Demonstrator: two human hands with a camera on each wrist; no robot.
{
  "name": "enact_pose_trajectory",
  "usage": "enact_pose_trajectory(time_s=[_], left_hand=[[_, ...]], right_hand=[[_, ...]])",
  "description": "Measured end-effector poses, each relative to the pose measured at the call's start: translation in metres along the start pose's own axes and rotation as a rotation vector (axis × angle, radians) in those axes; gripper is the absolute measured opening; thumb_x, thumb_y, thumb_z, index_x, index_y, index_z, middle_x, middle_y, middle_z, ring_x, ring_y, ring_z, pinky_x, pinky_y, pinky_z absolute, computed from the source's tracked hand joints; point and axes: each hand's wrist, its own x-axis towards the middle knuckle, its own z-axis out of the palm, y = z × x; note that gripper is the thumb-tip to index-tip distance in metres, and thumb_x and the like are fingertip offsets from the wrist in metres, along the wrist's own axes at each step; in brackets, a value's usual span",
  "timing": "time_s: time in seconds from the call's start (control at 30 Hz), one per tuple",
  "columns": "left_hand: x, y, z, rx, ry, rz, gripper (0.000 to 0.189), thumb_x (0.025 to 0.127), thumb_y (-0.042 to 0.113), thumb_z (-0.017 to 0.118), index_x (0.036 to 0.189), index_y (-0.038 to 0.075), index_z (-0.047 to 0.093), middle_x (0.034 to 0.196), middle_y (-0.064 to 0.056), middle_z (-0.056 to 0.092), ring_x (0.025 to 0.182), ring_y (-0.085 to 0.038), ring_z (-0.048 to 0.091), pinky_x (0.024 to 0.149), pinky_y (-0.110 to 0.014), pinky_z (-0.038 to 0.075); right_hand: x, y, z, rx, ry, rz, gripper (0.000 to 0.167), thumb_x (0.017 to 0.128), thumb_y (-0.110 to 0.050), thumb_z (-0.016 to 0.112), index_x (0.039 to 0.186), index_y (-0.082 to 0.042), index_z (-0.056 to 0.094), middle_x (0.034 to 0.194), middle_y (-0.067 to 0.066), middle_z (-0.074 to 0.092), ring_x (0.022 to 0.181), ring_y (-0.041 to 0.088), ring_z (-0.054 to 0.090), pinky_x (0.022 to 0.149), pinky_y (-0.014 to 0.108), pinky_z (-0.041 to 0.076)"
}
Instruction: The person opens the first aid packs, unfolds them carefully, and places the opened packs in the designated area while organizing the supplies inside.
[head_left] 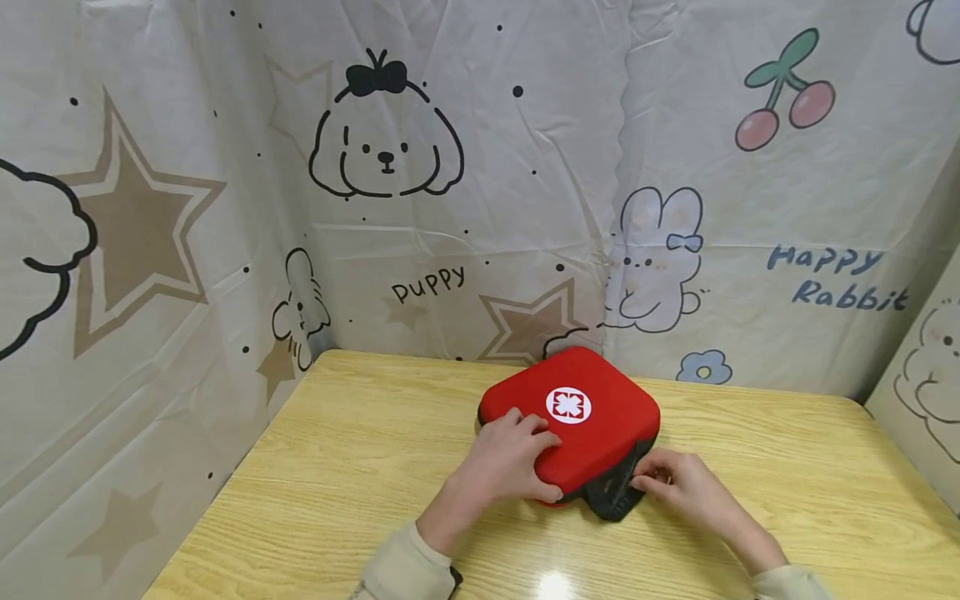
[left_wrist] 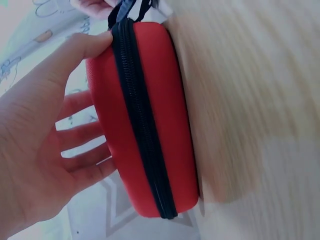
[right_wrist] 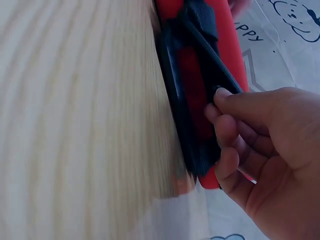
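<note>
A red zippered first-aid case [head_left: 607, 387] with a white cross emblem [head_left: 568, 406] lies flat on the table. My left hand [head_left: 510, 458] rests on its left part, fingers spread over the lid; in the left wrist view the thumb [left_wrist: 97, 44] touches the edge near the black zipper [left_wrist: 137, 105]. On the near right side a black handle [head_left: 611, 497] sticks out from the case. My right hand [right_wrist: 270, 135] pinches the black strap of this handle between thumb and forefinger, the other fingers curled. Exactly what lies between the fingertips is partly hidden.
The wood-grain table [head_left: 322, 467] runs out on all sides of the case. Behind it hangs a pale printed cloth [head_left: 465, 225] with cartoon animals, close to the case's far corner. More cloth stands along the left and right sides.
</note>
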Motion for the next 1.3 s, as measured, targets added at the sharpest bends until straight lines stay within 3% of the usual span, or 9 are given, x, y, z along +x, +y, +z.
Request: enact_pose_trajectory(time_s=[0.3,0.43,0.63,1.07,1.17,1.3], left_hand=[[0.003,0.017,0.007,0.116,0.101,-0.031,0.055,0.077,0.070,0.067,0.117,0.032,0.070,0.112,0.004,0.064,0.099,-0.014,0.056,0.082,-0.026,0.051],[0.003,0.017,0.006,0.092,0.058,-0.037,0.058,0.077,0.072,0.067,0.119,0.032,0.068,0.114,0.004,0.062,0.103,-0.014,0.054,0.087,-0.027,0.050],[0.002,0.007,0.001,-0.051,-0.050,-0.032,0.063,0.077,0.070,0.070,0.125,0.030,0.065,0.123,0.005,0.058,0.113,-0.014,0.050,0.100,-0.030,0.045],[0.001,-0.037,0.004,-0.237,-0.067,-0.057,0.054,0.080,0.045,0.080,0.126,0.022,0.066,0.131,0.003,0.057,0.123,-0.016,0.052,0.105,-0.031,0.045],[0.001,-0.037,0.003,-0.244,-0.064,-0.053,0.054,0.080,0.046,0.080,0.126,0.022,0.066,0.130,0.003,0.057,0.122,-0.016,0.052,0.102,-0.030,0.046],[0.001,-0.031,0.000,-0.185,-0.052,-0.047,0.053,0.079,0.048,0.080,0.124,0.021,0.067,0.123,0.001,0.059,0.116,-0.016,0.053,0.096,-0.029,0.049]], right_hand=[[0.002,-0.018,0.013,0.090,-0.117,-0.081,0.006,0.088,-0.012,0.074,0.088,-0.019,0.073,0.076,-0.011,0.066,0.066,-0.005,0.051,0.056,0.020,0.046],[0.001,-0.024,0.014,0.068,-0.116,-0.085,0.006,0.088,-0.013,0.074,0.088,-0.019,0.074,0.077,-0.013,0.065,0.067,-0.005,0.051,0.057,0.019,0.046],[0.000,-0.021,0.013,0.043,-0.100,-0.121,0.006,0.088,-0.014,0.075,0.088,-0.020,0.073,0.078,-0.014,0.065,0.068,-0.006,0.052,0.058,0.019,0.046],[-0.003,-0.004,0.001,-0.011,-0.064,-0.151,0.006,0.087,-0.015,0.075,0.087,-0.020,0.073,0.077,-0.017,0.064,0.067,-0.007,0.051,0.058,0.019,0.046],[-0.003,-0.002,-0.002,-0.013,-0.058,-0.149,0.006,0.087,-0.015,0.075,0.087,-0.021,0.072,0.077,-0.017,0.064,0.067,-0.007,0.051,0.058,0.019,0.046],[-0.004,0.000,-0.004,-0.023,-0.046,-0.177,0.006,0.088,-0.014,0.074,0.087,-0.019,0.072,0.076,-0.016,0.064,0.067,-0.007,0.051,0.057,0.019,0.045]])
